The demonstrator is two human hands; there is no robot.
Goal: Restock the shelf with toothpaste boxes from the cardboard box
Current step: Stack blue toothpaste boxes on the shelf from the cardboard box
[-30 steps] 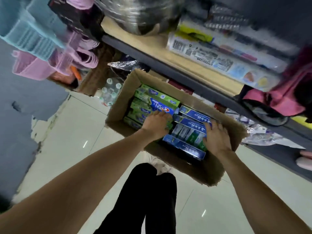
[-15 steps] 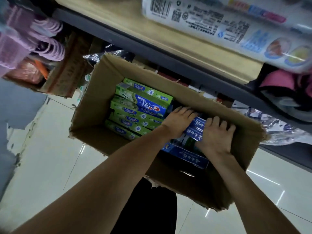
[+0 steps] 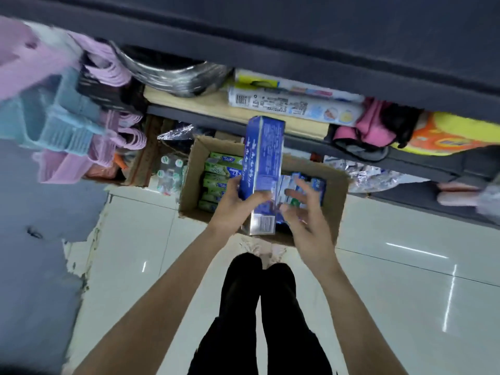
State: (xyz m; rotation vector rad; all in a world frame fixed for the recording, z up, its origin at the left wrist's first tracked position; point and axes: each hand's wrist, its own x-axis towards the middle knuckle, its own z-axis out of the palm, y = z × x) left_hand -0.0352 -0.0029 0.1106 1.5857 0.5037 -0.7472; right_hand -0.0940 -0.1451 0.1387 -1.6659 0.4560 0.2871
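The left hand (image 3: 232, 209) grips the lower end of a blue toothpaste box (image 3: 262, 163), upright above the cardboard box (image 3: 332, 190). At three o'clock, the right hand (image 3: 305, 223) hovers open-fingered, empty. Likely light, stiff, crushable card; hold the long sides.

Cardboard box (image 3: 334, 212) on floor (image 3: 405, 280) below shelf (image 3: 216, 106), toothpaste boxes (image 3: 219, 180) inside at left.

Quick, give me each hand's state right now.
Left hand: grips the blue toothpaste box, lifted above the cardboard box.
Right hand: open, fingers spread beside the box, holding nothing.
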